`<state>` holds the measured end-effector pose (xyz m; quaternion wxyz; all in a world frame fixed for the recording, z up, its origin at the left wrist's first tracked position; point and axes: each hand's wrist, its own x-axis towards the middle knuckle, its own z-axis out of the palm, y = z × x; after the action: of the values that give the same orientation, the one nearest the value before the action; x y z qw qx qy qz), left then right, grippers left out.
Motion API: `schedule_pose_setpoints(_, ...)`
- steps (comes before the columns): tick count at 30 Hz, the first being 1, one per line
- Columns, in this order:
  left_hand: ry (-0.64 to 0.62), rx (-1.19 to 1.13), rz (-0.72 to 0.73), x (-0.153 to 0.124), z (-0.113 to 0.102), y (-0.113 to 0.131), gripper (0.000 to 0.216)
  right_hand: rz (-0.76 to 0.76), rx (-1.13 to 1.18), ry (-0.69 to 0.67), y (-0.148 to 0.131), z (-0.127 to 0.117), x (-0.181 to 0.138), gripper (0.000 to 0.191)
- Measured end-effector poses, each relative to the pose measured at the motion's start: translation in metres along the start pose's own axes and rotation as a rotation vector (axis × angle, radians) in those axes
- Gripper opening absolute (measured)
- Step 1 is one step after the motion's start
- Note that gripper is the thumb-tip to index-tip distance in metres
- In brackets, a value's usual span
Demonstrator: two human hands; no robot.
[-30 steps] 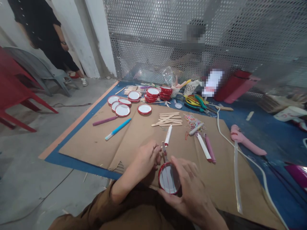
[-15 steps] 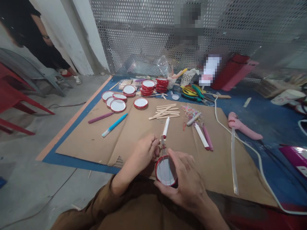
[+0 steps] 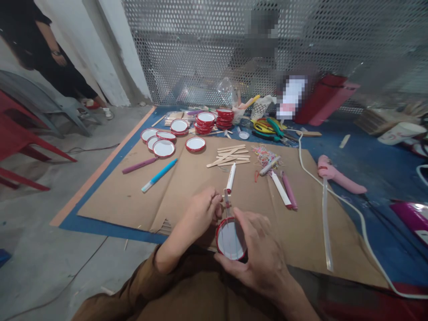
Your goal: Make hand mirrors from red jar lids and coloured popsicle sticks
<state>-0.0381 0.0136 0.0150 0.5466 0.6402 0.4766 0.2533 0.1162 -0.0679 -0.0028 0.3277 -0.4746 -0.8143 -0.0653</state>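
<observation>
My right hand (image 3: 262, 243) grips a round jar lid (image 3: 231, 243) by its rim, thumb below and fingers above. The lid is red-edged with a white inside, and thin strands run across it. A narrow stick (image 3: 228, 205) with reddish marks juts from the lid's far edge. Beside that stick, my left hand (image 3: 205, 209) is closed with its fingers curled; what they pinch is too small to make out. Just beyond the stick lies a white marker (image 3: 231, 177). Several craft sticks (image 3: 233, 155) and a tangle of coloured rubber bands (image 3: 265, 157) lie farther off.
Cardboard (image 3: 123, 196) covers part of the blue table (image 3: 354, 156). Several jar lids (image 3: 163, 148) are at the back left, near a blue marker (image 3: 159, 175). Pliers (image 3: 270, 127) lie behind. A pink glue gun (image 3: 339, 174) and white cable (image 3: 363, 227) occupy the right. A person (image 3: 43, 49) stands left.
The view has shifted very slightly. Both hands, the lid and the stick keep nearly the same position; the standing person's arm at the left has moved a little.
</observation>
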Motion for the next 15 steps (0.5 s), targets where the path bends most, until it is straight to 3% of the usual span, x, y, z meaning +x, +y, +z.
schedule_pose_setpoints(9, 0.006, -0.146, -0.041, 0.002, 0.0, 0.0, 0.02, 0.053, 0.01, -0.001, 0.002, 0.004, -0.006, 0.083)
schedule_pose_setpoints(15, 0.162, -0.356, -0.087, -0.001, 0.005, -0.001, 0.025, 0.104, -0.026, 0.035, 0.005, -0.001, -0.012, 0.085)
